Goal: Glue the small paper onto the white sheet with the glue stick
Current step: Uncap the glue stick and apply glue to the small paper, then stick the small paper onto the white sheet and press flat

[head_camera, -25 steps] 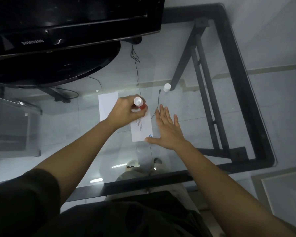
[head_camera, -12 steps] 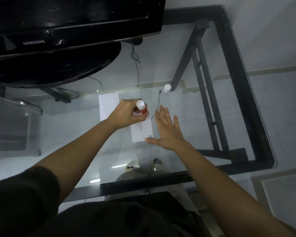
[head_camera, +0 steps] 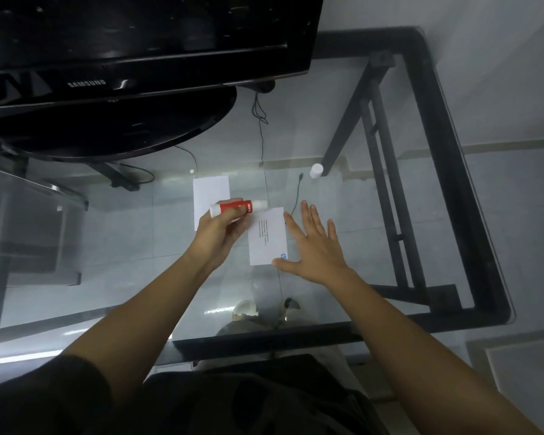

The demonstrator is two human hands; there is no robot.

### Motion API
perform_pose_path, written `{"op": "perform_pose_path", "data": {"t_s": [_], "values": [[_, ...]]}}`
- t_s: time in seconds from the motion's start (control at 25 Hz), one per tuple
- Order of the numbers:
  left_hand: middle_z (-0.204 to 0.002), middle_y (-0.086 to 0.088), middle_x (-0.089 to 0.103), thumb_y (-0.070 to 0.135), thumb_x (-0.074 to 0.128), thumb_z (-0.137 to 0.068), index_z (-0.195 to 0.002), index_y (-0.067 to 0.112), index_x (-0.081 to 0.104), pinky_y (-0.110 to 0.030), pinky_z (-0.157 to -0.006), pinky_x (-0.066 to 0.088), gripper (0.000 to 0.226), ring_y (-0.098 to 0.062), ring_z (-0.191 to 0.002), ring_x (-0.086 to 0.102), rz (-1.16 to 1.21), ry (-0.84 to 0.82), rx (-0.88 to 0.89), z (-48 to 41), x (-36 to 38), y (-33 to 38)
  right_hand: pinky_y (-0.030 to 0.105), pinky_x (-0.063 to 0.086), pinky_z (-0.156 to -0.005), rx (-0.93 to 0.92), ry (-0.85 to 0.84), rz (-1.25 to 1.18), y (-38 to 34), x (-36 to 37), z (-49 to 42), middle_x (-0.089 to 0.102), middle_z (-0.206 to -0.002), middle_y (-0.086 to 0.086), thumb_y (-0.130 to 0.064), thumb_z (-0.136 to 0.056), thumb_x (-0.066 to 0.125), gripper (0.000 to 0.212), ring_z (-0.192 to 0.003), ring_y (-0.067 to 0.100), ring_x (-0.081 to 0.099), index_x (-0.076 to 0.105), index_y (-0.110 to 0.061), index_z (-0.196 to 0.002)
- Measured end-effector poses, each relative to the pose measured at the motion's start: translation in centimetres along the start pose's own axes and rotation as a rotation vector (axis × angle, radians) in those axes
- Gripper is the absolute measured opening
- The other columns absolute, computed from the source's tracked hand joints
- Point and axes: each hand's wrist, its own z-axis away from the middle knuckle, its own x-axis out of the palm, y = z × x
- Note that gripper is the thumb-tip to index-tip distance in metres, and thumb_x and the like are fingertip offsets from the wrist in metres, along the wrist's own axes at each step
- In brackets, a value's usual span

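My left hand [head_camera: 221,230] grips a red glue stick [head_camera: 236,207], lying nearly level with its white tip pointing right, at the top left corner of the small printed paper [head_camera: 268,237]. That paper lies flat on the glass table, printed text and a blue logo facing up. My right hand [head_camera: 311,246] rests flat and spread along the paper's right edge, thumb at its lower corner. A blank white sheet [head_camera: 210,192] lies just behind and left, partly covered by my left hand. The glue stick's white cap [head_camera: 316,170] stands apart at the back right.
A black Samsung monitor [head_camera: 139,42] on a round stand [head_camera: 113,127] fills the back left. Thin black cables [head_camera: 262,133] run over the glass table [head_camera: 437,215]. The table's black frame shows through on the right and along the near edge.
The glue stick has tipped from nearly upright to lying level, tip pointing right, and my left hand has shifted left off the small paper. My right hand has stayed put.
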Motion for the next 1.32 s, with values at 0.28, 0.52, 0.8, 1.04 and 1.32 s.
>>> {"op": "perform_pose_path", "data": {"t_s": [0.28,0.52,0.8,1.04,1.32], "values": [[-0.091,-0.001,0.066,0.014,0.073,-0.077,-0.086,0.020,0.050,-0.018,-0.056,0.050,0.025,-0.012,-0.077,0.063,-0.410,0.011,0.128,-3.1,3.6,3.3,0.046,-0.018,-0.107,0.000,-0.026,-0.020,-0.1,-0.1,-0.1,-0.029,-0.152,0.004,-0.070,-0.074,0.052,0.104,-0.138,0.022,-0.029,-0.014,-0.032,-0.143],[-0.100,-0.004,0.067,0.015,0.076,-0.074,-0.104,0.013,0.059,-0.017,-0.077,0.045,0.034,-0.016,-0.088,0.063,-1.090,-0.198,0.540,-7.6,8.9,4.8,0.045,-0.019,-0.106,0.010,-0.040,-0.016,0.0,-0.2,-0.1,-0.030,-0.151,0.004,-0.069,-0.076,0.051,0.102,-0.138,0.023,-0.029,-0.016,-0.032,-0.143],[-0.115,-0.010,0.065,0.018,0.074,-0.077,-0.115,0.012,0.054,-0.024,-0.084,0.041,0.044,-0.019,-0.098,0.059,-1.251,-0.242,0.561,-9.3,10.4,3.8,0.048,-0.017,-0.108,0.021,-0.048,0.003,-0.2,-0.3,-0.2,-0.028,-0.152,0.006,-0.068,-0.076,0.052,0.102,-0.138,0.026,-0.027,-0.014,-0.030,-0.144],[-0.132,-0.010,0.055,0.015,0.064,-0.086,-0.132,0.012,0.045,-0.022,-0.095,0.038,0.050,-0.021,-0.119,0.052,-1.174,-0.162,0.567,-6.5,7.4,4.0,0.047,-0.019,-0.107,0.012,-0.062,-0.009,-0.1,-0.1,-0.3,-0.031,-0.151,0.004,-0.069,-0.076,0.051,0.103,-0.137,0.024,-0.030,-0.018,-0.031,-0.142],[-0.117,-0.019,0.056,0.023,0.068,-0.082,-0.124,0.001,0.054,-0.030,-0.093,0.037,0.049,-0.032,-0.109,0.049,-1.534,-0.152,0.576,-0.9,-0.3,0.5,0.049,-0.017,-0.108,-0.009,-0.095,-0.014,0.0,-0.4,-0.2,-0.035,-0.149,0.005,-0.068,-0.076,0.051,0.104,-0.135,0.023,-0.034,-0.021,-0.031,-0.142]]}}
